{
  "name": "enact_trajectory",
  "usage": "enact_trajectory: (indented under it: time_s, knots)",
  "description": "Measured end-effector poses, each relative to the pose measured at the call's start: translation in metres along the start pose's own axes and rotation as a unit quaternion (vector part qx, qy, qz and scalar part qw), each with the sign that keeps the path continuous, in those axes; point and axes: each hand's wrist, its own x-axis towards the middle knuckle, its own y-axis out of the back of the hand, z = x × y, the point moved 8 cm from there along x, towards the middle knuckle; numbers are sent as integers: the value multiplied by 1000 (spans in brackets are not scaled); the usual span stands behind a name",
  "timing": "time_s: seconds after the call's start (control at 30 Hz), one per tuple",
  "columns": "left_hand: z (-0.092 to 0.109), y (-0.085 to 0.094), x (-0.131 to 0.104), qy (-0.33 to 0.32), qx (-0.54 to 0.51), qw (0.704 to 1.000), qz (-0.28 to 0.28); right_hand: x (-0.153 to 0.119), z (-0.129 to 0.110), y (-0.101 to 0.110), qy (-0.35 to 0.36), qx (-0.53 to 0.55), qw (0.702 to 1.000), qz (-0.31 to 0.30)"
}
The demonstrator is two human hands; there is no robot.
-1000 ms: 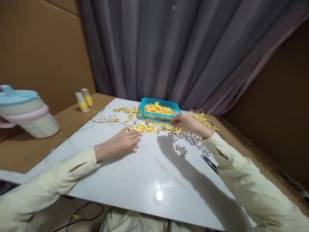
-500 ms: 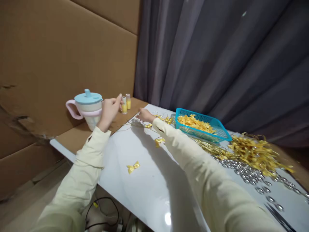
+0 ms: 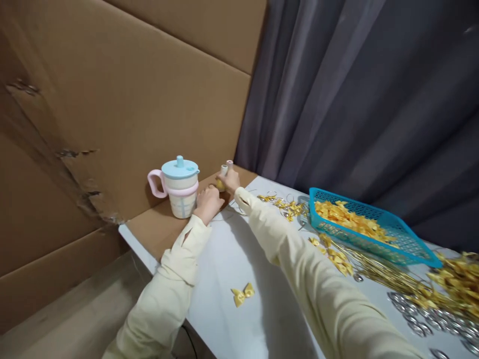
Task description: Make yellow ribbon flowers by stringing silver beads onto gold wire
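My right hand (image 3: 229, 181) is closed around the nearer of two small white-and-yellow cylinders (image 3: 224, 170) at the table's far corner. The other cylinder (image 3: 229, 163) stands just behind it, partly covered. To the left and slightly lower, my left hand (image 3: 209, 201) rests close to the cardboard with its fingers curled; whatever they hold is hidden. Beside that hand is a lidded cup (image 3: 182, 202) with a pink handle and a blue lid. A yellow ribbon bow (image 3: 243, 294) lies on the white table (image 3: 220, 259), nearer to me than both hands.
Along the right stands a blue basket (image 3: 411, 239) of yellow bows. Around it lie gold cords (image 3: 385, 274), finished-looking bow pieces (image 3: 288, 207) and silver oval rings (image 3: 422, 316). A cardboard wall (image 3: 149, 99) and a dark curtain (image 3: 337, 99) border the table.
My view has turned left. My right hand has moved from the tabletop wires to the cylinders and closed on one. My left hand has come down from its raised position beside them.
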Motion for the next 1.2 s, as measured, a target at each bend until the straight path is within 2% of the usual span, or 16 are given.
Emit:
enact_trajectory:
  time_s: [0.1, 0.17, 0.27, 0.4, 0.47, 0.6, 0.67, 0.73, 0.83, 0.93, 1.0, 1.1, 1.2]
  knots:
    - [6, 2, 1, 8, -26, 999, 42, -14, 13, 15, 21, 60, 997, -44]
    - [19, -1, 0, -22, -64, 997, 47, -31, 23, 33, 37, 99, 992, -73]
    - [52, -10, -10, -119, -160, 980, 24, -66, 42, 67, 49, 131, 984, -110]
    - [97, -21, -45, -230, -255, 939, -14, -127, 68, 116, 40, 123, 983, -130]
    - [112, -34, -64, -230, -301, 922, -72, -161, 78, 139, 36, 119, 984, -131]
    - [142, -67, -104, -189, -403, 860, -251, -224, 91, 186, 33, 92, 988, -121]
    - [160, -76, -125, -191, -413, 836, -305, -248, 101, 211, 24, 46, 992, -112]
    - [179, -80, -143, -203, -408, 823, -341, -267, 114, 233, 14, -25, 992, -123]
    - [211, -76, -160, -242, -393, 801, -380, -288, 137, 265, -9, -167, 977, -134]
    - [244, -69, -168, -320, -327, 779, -429, -302, 158, 303, -51, -250, 964, -77]
    - [263, -64, -165, -377, -244, 787, -422, -311, 167, 324, -72, -258, 963, -39]
    - [288, -49, -154, -460, -136, 815, -325, -324, 176, 345, -95, -265, 959, -11]
    - [304, -36, -153, -519, -101, 805, -269, -334, 184, 352, -119, -265, 957, -22]
